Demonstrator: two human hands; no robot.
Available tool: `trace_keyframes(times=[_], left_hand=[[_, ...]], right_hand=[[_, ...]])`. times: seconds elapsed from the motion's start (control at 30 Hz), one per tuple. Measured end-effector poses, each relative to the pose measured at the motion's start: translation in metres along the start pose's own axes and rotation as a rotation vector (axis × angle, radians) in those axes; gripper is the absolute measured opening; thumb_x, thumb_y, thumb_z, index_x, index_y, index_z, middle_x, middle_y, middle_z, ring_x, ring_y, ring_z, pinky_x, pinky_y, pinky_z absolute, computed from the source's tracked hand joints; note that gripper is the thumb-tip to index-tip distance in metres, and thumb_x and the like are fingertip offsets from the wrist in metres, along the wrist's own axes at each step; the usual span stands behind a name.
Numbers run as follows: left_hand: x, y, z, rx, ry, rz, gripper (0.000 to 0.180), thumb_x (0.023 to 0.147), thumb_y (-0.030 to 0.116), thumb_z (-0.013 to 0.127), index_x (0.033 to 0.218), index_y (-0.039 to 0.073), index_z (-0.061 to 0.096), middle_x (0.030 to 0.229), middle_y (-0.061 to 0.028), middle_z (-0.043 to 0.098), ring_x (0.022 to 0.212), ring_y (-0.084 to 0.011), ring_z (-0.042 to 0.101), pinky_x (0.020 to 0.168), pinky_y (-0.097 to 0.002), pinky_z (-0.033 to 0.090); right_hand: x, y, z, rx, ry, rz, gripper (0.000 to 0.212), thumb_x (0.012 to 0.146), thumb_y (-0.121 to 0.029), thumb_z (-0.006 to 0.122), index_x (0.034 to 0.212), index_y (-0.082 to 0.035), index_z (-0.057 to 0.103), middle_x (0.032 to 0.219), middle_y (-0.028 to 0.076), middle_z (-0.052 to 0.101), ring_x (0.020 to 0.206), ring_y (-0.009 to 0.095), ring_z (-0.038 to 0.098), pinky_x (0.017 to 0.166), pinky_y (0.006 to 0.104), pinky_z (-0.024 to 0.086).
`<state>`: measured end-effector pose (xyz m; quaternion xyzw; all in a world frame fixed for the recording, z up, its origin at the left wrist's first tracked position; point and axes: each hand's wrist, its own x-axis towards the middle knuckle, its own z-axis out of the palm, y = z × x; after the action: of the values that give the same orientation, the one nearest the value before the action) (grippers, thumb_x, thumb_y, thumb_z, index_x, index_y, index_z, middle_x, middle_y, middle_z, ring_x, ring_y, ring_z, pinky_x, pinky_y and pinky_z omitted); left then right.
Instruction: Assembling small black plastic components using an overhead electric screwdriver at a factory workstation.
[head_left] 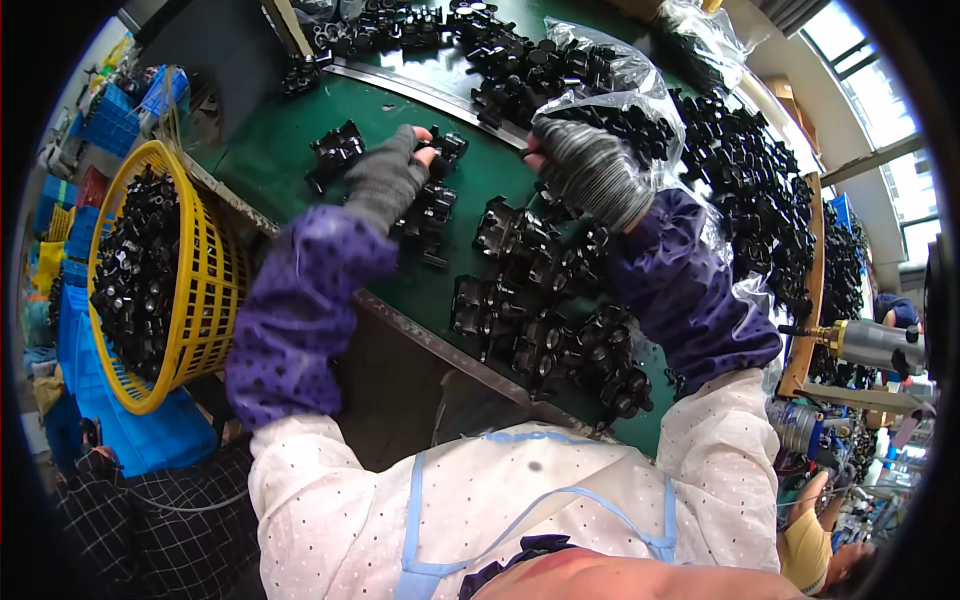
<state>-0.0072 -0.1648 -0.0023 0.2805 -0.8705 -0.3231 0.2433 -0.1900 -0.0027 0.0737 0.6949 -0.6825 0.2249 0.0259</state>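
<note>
My left hand (388, 180), in a grey fingertipless glove, is closed with thumb and finger on a black plastic part (450, 148) over the green tabletop (290, 135). My right hand (592, 170), gloved alike, is closed in a pinch; a small dark piece (526, 153) shows at its fingertips, too small to name. Beside my left hand lies another black part (338, 146), with one more (430, 212) just below it. Between my forearms, several black assemblies (540, 300) stand in rows near the table's front edge.
A metal strip (430, 92) crosses the table beyond my hands. Heaps of black parts (740, 170) and clear plastic bags (650, 90) fill the far and right sides. At left stands a yellow basket (215, 270) full of black parts. A powered driver (865, 345) juts in at right.
</note>
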Motion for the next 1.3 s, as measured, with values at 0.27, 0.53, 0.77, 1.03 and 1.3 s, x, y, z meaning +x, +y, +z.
trace_keyframes(times=[0.27, 0.53, 0.77, 1.03, 1.3], left_hand=[[-0.086, 0.072, -0.018, -1.008, -0.67, -0.49, 0.041, 0.086, 0.049, 0.042, 0.091, 0.012, 0.059, 0.058, 0.0035, 0.047, 0.043, -0.0047, 0.042, 0.039, -0.0189, 0.033], [-0.112, 0.07, 0.005, -1.066, -0.566, -0.363, 0.031, 0.088, 0.038, 0.046, 0.08, 0.008, 0.053, 0.058, 0.0028, 0.048, 0.046, -0.0046, 0.043, 0.039, -0.0191, 0.033], [-0.097, 0.064, 0.02, -0.256, 0.113, 0.359, 0.016, 0.082, 0.022, 0.057, 0.082, 0.006, 0.058, 0.061, -0.0056, 0.055, 0.053, -0.0166, 0.055, 0.045, -0.0269, 0.04], [-0.05, 0.03, 0.027, 0.304, 0.221, 0.336, 0.008, 0.077, 0.013, 0.057, 0.082, 0.007, 0.057, 0.071, -0.0112, 0.058, 0.065, -0.0274, 0.057, 0.058, -0.0353, 0.046], [0.052, 0.008, 0.013, 0.022, -0.569, -0.647, 0.025, 0.084, 0.034, 0.05, 0.08, 0.01, 0.056, 0.067, -0.008, 0.058, 0.053, -0.0198, 0.056, 0.047, -0.0332, 0.044]], right_hand=[[-0.031, -0.06, 0.015, 0.125, -0.013, -0.488, 0.022, 0.07, -0.015, 0.062, 0.089, -0.008, 0.055, 0.085, 0.008, 0.055, 0.075, 0.026, 0.056, 0.061, 0.0339, 0.047], [-0.049, -0.081, 0.003, -0.225, -0.306, -0.585, 0.02, 0.073, -0.022, 0.054, 0.083, -0.005, 0.056, 0.073, 0.009, 0.057, 0.066, 0.024, 0.058, 0.052, 0.0335, 0.049], [-0.031, -0.063, 0.013, 0.304, -0.292, -0.255, 0.02, 0.075, -0.02, 0.057, 0.086, -0.003, 0.055, 0.068, 0.013, 0.059, 0.063, 0.029, 0.061, 0.049, 0.038, 0.047], [0.008, -0.02, 0.085, 0.266, -0.303, 0.207, 0.015, 0.076, -0.016, 0.06, 0.085, -0.005, 0.057, 0.064, 0.014, 0.055, 0.059, 0.027, 0.057, 0.051, 0.0336, 0.045], [0.038, -0.001, 0.084, 0.137, -0.031, 0.286, 0.013, 0.075, -0.018, 0.058, 0.079, -0.006, 0.055, 0.066, 0.013, 0.057, 0.06, 0.025, 0.057, 0.053, 0.0337, 0.043]])
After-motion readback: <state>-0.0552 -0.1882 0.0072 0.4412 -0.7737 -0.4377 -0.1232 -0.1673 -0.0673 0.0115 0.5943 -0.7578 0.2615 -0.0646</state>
